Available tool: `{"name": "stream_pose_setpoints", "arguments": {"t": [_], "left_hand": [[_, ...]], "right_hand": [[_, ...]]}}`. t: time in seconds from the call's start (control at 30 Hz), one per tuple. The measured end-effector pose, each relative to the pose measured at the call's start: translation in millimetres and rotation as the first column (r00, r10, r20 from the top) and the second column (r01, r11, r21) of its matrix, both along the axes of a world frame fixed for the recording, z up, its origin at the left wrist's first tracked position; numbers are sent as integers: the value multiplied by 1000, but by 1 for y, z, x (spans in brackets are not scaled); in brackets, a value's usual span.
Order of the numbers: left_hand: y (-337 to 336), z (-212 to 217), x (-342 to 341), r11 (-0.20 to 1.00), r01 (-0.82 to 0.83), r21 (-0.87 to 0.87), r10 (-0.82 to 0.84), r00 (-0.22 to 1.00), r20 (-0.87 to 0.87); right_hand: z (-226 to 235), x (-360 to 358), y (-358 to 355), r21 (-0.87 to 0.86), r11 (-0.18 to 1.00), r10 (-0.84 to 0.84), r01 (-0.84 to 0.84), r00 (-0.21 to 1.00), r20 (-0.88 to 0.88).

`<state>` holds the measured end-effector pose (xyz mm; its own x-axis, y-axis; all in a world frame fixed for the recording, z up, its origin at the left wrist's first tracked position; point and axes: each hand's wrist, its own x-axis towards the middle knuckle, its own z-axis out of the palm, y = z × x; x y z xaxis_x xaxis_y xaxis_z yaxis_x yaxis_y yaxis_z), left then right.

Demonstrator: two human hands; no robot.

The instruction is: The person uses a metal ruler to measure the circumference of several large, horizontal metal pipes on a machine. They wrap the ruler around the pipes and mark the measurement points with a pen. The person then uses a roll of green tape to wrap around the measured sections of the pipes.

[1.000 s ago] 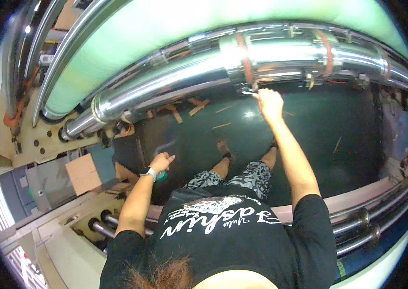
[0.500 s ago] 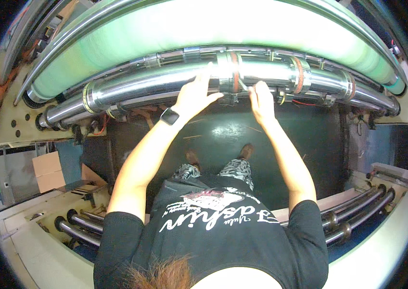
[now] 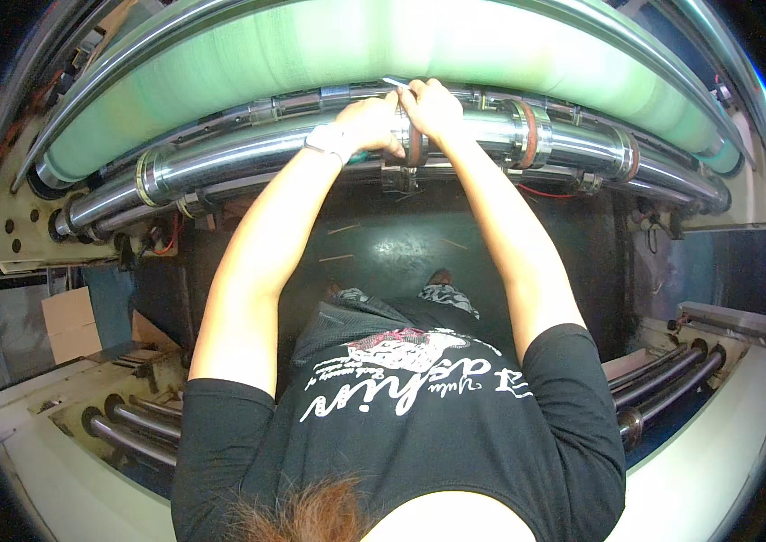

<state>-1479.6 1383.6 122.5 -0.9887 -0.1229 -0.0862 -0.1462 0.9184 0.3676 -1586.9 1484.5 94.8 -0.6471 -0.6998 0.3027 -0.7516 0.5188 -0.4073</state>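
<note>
A polished steel shaft (image 3: 266, 142) runs across in front of me, carrying several metal collars with red-brown bands. My left hand (image 3: 369, 125) is closed over the top of the middle collar (image 3: 416, 149), its thumb on the near side. Beside it, my right hand (image 3: 434, 110) reaches over the same collar with its fingers pinched together. From those fingers a slim, pale, rod-like tool (image 3: 395, 82) sticks out to the left; its exact kind is too small to tell. The two hands are almost touching, and they hide part of the collar.
Behind the shaft lies a large pale-green roller (image 3: 220, 81). Another banded collar (image 3: 527, 135) sits to the right. Machine side frames (image 3: 13, 217) flank me, and more steel rollers (image 3: 672, 388) are behind on both sides. Cardboard (image 3: 71, 325) stands at the left.
My right hand has moved up and left, from the shaft's near side to over the collar's top, bringing the slim tool along. The left hand has curled its fingers over the collar.
</note>
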Motion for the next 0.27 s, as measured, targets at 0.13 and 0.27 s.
{"name": "stream_pose_setpoints", "arguments": {"t": [0.13,0.27], "left_hand": [[21,2,9,984,-1,-178,3,1000,9],[22,-9,10,974,14,-228,-17,1000,-11]], "right_hand": [[-3,3,10,-66,998,-7,2,998,-69],[-7,4,11,-103,995,-1,-8,995,-95]]}}
